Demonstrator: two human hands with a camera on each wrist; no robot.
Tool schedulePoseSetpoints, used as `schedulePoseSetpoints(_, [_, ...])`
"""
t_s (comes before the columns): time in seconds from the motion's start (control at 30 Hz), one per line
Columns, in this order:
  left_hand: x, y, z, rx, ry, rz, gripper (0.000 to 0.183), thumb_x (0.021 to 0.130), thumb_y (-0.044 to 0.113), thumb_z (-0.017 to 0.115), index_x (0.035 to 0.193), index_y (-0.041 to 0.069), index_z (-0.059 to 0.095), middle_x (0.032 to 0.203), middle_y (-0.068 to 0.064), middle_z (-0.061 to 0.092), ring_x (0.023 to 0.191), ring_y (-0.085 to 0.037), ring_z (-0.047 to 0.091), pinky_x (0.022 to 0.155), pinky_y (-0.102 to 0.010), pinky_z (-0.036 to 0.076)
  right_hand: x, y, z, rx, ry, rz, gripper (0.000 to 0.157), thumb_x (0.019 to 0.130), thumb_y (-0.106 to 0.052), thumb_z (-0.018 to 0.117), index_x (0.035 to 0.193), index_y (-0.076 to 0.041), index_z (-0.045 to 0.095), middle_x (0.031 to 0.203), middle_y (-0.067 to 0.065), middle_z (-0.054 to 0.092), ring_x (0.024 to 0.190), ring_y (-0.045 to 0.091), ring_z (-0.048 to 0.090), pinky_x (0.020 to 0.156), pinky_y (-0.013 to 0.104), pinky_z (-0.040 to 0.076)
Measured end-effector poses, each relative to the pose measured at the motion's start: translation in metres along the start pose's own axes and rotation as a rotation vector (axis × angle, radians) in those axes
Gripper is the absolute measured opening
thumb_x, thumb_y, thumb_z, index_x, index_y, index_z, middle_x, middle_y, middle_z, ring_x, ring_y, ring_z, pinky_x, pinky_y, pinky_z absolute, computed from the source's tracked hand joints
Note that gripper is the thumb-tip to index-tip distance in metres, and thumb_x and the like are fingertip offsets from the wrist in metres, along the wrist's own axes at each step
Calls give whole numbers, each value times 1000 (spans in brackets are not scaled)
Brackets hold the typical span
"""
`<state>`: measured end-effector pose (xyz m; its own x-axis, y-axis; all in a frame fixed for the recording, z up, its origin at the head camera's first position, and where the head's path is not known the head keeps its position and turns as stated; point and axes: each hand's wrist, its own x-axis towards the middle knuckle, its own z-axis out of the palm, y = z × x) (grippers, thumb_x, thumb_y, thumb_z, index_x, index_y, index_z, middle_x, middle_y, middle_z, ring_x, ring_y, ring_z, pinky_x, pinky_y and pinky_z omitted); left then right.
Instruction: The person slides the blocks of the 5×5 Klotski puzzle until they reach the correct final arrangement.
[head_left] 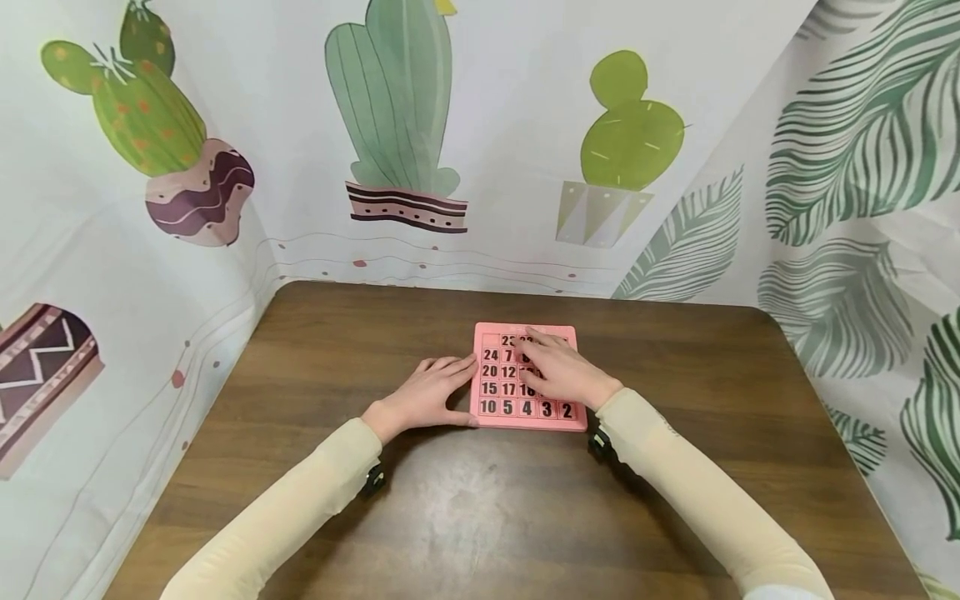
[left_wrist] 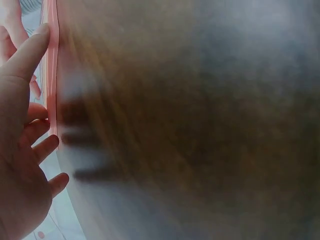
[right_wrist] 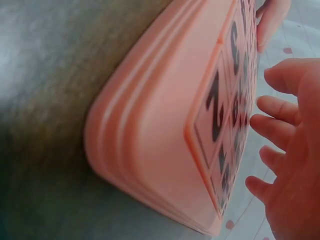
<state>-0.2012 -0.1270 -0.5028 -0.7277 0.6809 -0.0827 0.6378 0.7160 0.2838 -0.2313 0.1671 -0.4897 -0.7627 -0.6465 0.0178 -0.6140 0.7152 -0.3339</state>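
A pink sliding number puzzle [head_left: 508,390] lies flat on the table, its tiles marked with black numbers. Its top-left cell shows no number; the bottom row reads 10, 5, 4, 3, 2. My left hand [head_left: 426,395] rests along the puzzle's left side, fingertips and thumb against the edge [left_wrist: 52,80]. Over the upper right tiles is my right hand [head_left: 564,371], its fingers spread and slightly bent, hiding several numbers. In the right wrist view, the fingers [right_wrist: 272,130] hover close to the numbered face, holding nothing.
The brown wooden table [head_left: 465,517] carries the puzzle toward its far side. Behind it hangs a white cloth [head_left: 517,108] printed with cacti and leaves. Each wrist bears a small dark device, such as the one below the right cuff [head_left: 599,443].
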Motion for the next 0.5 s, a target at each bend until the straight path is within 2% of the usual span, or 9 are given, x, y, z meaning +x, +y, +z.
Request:
schedulePoseSetpoints(0.1, [0,0,-2,-8,9,5,103,87,70,71,163,10,34,170,-8,30,151,-32,35,118,-58,28,3,-2,0,-13,-21,4,61,104,-29,59,156,0,45,159,20,46,156,36,28,123,59,24])
schedulePoseSetpoints(0.2, [0,1,-4,-9,22,9,103,86,68,74,162,8,38,168,-10,34,148,-34,38,117,-58,30,8,-5,1,-9,-34,2,58,104,-30,58,154,-2,47,161,19,44,156,35,26,124,58,23])
schedulePoseSetpoints(0.4, [0,2,-4,28,11,14,101,87,69,71,161,8,39,168,-8,35,146,-33,39,117,-57,30,17,-14,3,9,-86,23,64,106,-33,54,160,-4,39,165,18,37,158,32,23,126,56,18])
schedulePoseSetpoints(0.5, [1,2,-3,42,10,25,101,88,69,70,162,8,38,168,-8,35,146,-33,39,117,-56,30,22,-17,5,7,-98,23,60,108,-32,51,160,-5,39,166,18,36,158,32,23,126,56,18])
